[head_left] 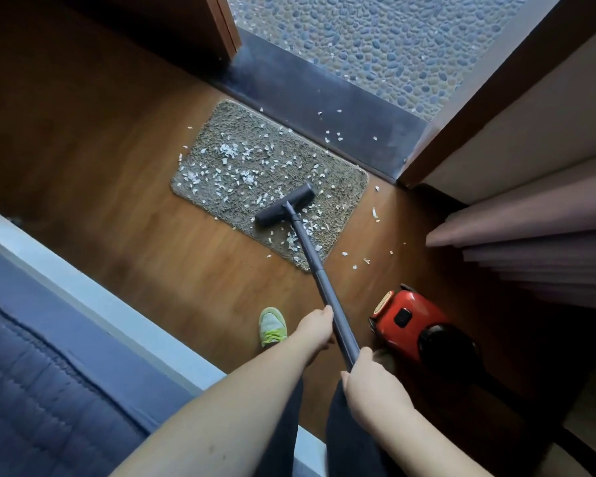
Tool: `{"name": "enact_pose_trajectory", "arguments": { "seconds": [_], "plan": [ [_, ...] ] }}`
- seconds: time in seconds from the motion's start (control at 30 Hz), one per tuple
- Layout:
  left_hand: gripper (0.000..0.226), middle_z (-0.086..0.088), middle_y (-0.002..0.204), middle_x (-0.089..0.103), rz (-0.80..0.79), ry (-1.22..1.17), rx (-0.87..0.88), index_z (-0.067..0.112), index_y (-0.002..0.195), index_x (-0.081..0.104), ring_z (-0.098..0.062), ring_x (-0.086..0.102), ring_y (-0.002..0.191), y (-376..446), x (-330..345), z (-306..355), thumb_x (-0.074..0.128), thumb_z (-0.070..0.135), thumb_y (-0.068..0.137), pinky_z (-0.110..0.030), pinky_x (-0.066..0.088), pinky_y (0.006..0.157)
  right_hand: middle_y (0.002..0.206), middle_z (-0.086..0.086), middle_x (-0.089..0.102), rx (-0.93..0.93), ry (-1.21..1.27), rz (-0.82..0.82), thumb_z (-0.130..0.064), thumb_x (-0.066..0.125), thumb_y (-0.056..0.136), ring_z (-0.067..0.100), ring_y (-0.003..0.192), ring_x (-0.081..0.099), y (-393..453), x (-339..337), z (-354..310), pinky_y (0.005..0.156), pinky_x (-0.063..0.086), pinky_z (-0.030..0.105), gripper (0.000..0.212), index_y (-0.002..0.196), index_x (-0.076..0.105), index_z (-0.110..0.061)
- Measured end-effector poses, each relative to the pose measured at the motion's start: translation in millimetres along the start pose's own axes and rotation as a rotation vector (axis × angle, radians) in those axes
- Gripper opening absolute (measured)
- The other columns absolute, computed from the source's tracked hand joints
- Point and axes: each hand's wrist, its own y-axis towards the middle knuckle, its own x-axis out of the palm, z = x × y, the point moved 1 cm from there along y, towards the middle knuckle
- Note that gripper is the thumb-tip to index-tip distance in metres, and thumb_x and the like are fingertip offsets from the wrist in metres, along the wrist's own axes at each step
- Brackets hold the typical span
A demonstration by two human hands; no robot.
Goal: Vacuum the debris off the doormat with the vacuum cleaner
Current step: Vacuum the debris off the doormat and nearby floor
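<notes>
Hands both clamp the vacuum wand (319,280), left hand (315,327) ahead of right hand (372,383) for leverage, steering the floor nozzle (284,204) toward 11 o'clock over the doormat (221,201)'s paper scraps (227,151).

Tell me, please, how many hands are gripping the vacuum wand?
2: the left hand grips the wand farther down, and the right hand grips its upper end, nearer the body.

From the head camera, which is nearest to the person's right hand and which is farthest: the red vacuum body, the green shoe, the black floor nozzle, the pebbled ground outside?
From the right hand:
1. Red vacuum body, on the floor just to its right.
2. Green shoe, to the left, beside the left hand; close to the vacuum body's distance, so these two are hard to separate.
3. Black floor nozzle, ahead on the doormat.
4. Pebbled ground, beyond the doorway.
</notes>
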Motion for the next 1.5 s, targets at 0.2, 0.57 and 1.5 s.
{"name": "enact_pose_trajectory", "arguments": {
  "seconds": [0.2, 0.57, 1.5],
  "plan": [
    [0.058, -0.022, 0.111, 0.068, -0.062, -0.665, -0.148, -0.004, 0.122, 0.056, -0.027, 0.07, 0.071, 2, -3, 25, 0.052, 0.048, 0.098, -0.034, 0.058, 0.049, 0.1, 0.008, 0.061, -0.098, 0.431, -0.122, -0.036, 0.049, 0.093, 0.025, 0.089, 0.062, 14, -5, 0, 0.066, 0.042, 0.03, 0.025, 0.105, 0.045, -0.015],
    [0.021, -0.004, 0.063, 0.05, -0.023, -0.676, -0.169, 0.008, 0.076, 0.051, -0.016, 0.049, 0.051, -5, 17, 57, 0.062, 0.016, 0.092, -0.026, 0.045, 0.052, 0.066, 0.007, 0.06, -0.189, 0.637, -0.205, -0.027, 0.05, 0.093, 0.013, 0.036, 0.055, 12, -47, 25, 0.05, 0.052, 0.031, 0.02, 0.105, 0.049, -0.011],
    [0.044, -0.008, 0.078, 0.051, 0.135, -0.634, -0.105, 0.013, 0.131, 0.041, -0.016, 0.054, 0.055, 44, 91, 25, 0.06, 0.019, 0.092, -0.026, 0.048, 0.046, 0.163, 0.002, -0.015, 0.029, -0.555, -0.111, -0.017, 0.047, 0.098, 0.039, 0.148, -0.001, 282, 71, 184, 0.111, 0.013, 0.07, 0.078, 0.155, -0.004, -0.031]
  ]
}}
